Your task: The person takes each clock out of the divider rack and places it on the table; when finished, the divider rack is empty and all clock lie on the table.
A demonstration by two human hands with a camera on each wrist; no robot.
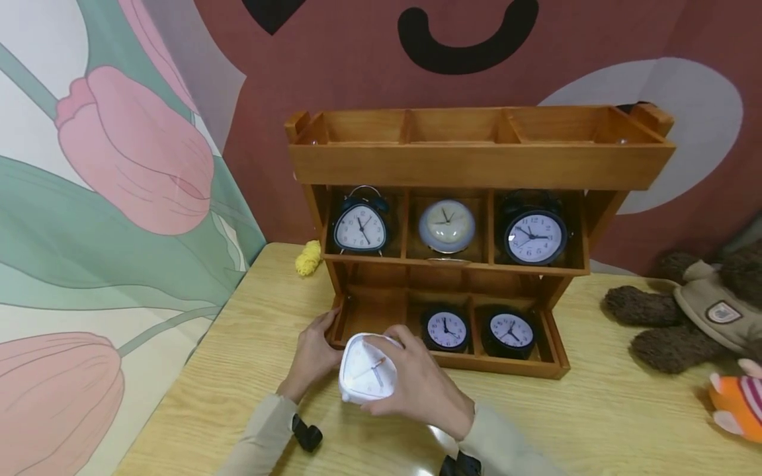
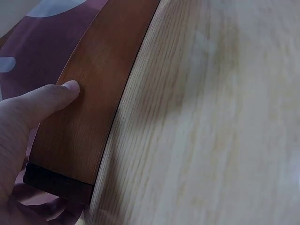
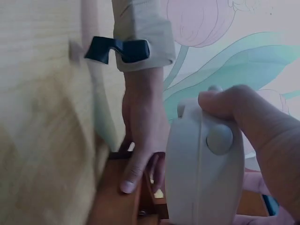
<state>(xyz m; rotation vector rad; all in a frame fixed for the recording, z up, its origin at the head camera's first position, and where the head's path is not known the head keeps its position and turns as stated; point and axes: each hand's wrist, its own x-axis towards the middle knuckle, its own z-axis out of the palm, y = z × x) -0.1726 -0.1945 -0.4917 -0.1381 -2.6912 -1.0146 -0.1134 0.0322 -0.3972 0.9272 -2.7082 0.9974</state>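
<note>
A white alarm clock with a rounded-square face is in my right hand, tilted in front of the shelf's lower left compartment. Thumb and fingers grip it by its edges; the right wrist view shows the white casing side-on, with a round knob on it. My left hand holds the lower left corner of the wooden tiered shelf. In the left wrist view its thumb lies on the front board, with the other fingers around the end, partly hidden.
Two black clocks sit in the bottom tier. The middle tier holds a triangular clock, a round pale clock and a round dark-rimmed clock. A yellow bundle lies left of the shelf; a brown plush bear and an orange toy lie right.
</note>
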